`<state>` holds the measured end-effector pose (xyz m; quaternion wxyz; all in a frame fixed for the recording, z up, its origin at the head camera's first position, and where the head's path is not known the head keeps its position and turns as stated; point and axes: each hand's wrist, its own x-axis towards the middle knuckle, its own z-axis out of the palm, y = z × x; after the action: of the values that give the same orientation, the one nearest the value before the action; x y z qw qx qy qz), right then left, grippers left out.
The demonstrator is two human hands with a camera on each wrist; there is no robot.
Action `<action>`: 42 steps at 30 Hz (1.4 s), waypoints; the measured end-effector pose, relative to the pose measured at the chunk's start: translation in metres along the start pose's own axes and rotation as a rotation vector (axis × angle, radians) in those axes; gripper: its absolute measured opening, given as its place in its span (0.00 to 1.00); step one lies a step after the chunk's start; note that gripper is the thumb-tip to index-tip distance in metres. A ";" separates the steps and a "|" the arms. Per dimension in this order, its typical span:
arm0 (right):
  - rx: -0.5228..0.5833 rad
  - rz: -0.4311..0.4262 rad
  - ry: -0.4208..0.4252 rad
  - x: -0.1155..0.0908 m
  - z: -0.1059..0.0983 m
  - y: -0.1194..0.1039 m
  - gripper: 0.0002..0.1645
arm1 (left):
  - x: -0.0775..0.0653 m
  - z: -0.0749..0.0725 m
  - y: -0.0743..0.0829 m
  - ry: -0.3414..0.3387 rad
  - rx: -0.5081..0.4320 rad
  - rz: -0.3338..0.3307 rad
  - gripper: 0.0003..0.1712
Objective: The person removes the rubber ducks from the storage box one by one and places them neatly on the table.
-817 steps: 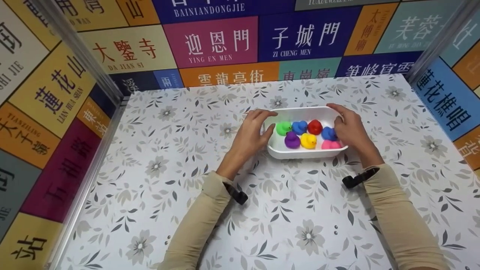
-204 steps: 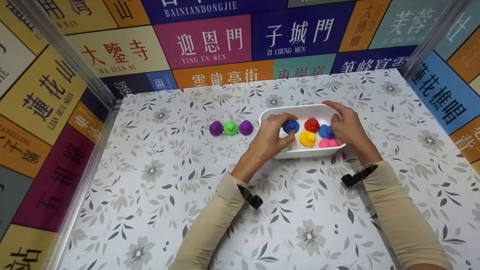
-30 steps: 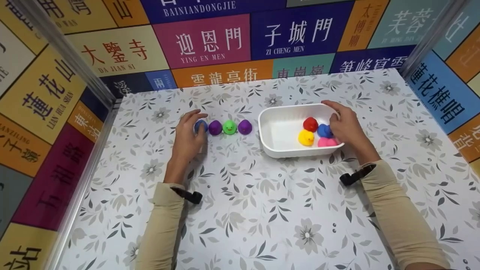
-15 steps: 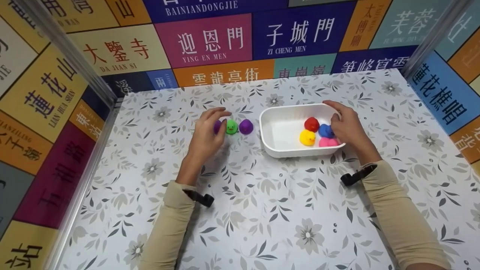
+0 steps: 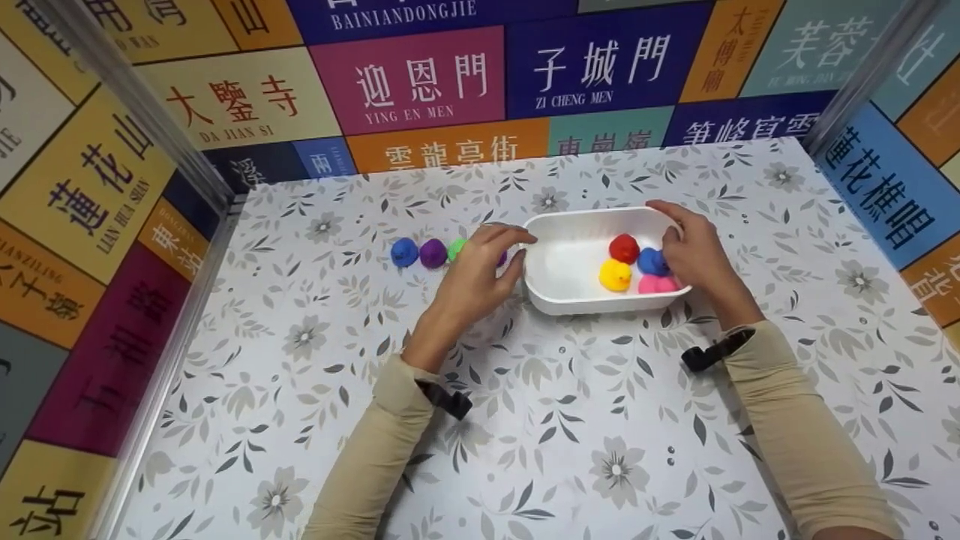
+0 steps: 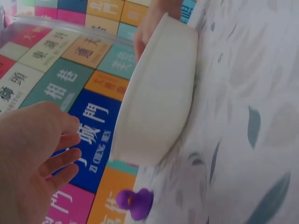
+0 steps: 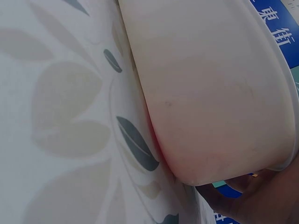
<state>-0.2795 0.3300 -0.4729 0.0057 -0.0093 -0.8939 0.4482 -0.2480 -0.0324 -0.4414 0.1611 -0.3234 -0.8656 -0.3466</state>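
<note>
So the left hand has nothing in it: fingers loosely bent, thumb apart from them, hanging right by the near-left end of the white tray. From the left wrist camera there's a gap between those fingers and the tray, so I'd say it isn't touching. The thumb-and-finger gap looks about right for something small and round.

The right hand is gripping the tray's right end, one finger along the far corner and the others hooked over the rim. My guess is that's to stop such a light-looking tub from skating around the worktop.

Inside the tray, the red duck, yellow duck, second blue duck and pink duck are all bunched toward the gripped end, with the left half bare. Handy for reaching in from the left, I reckon, though the right hand crowds the blue and pink ones.

Outside, left of the tray, there's a row: blue duck, purple duck, green duck and another purple duck, partly hidden behind the left hand from above. Lined up like that, each is probably easy to see and count.
</note>
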 end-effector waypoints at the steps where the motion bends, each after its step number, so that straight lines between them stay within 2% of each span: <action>1: 0.000 0.004 -0.001 0.000 0.000 0.000 0.36 | 0.001 0.002 0.003 -0.010 0.000 0.009 0.13; 14: -0.015 0.040 -0.005 0.002 0.001 -0.003 0.36 | 0.022 0.030 0.040 -0.143 0.012 0.047 0.14; 19: -0.014 0.045 -0.006 0.002 0.002 -0.004 0.36 | 0.032 0.041 0.053 -0.192 -0.015 0.035 0.15; 29: -0.018 0.003 0.010 0.002 0.000 -0.001 0.35 | 0.050 0.066 0.074 -0.237 -0.040 0.049 0.15; 32: -0.021 -0.024 0.027 0.002 0.001 0.001 0.35 | 0.055 0.075 0.078 -0.245 -0.041 0.036 0.15; 38: -0.027 -0.056 0.049 0.002 0.002 0.002 0.36 | 0.061 0.094 0.083 -0.264 -0.047 -0.046 0.15; 42: -0.026 -0.070 0.058 0.002 0.003 0.002 0.36 | 0.062 0.104 0.082 -0.266 -0.051 -0.076 0.16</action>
<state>-0.2814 0.3290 -0.4758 0.0472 0.0090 -0.8989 0.4354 -0.2448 0.1141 -0.4434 0.0233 -0.3375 -0.8820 -0.3282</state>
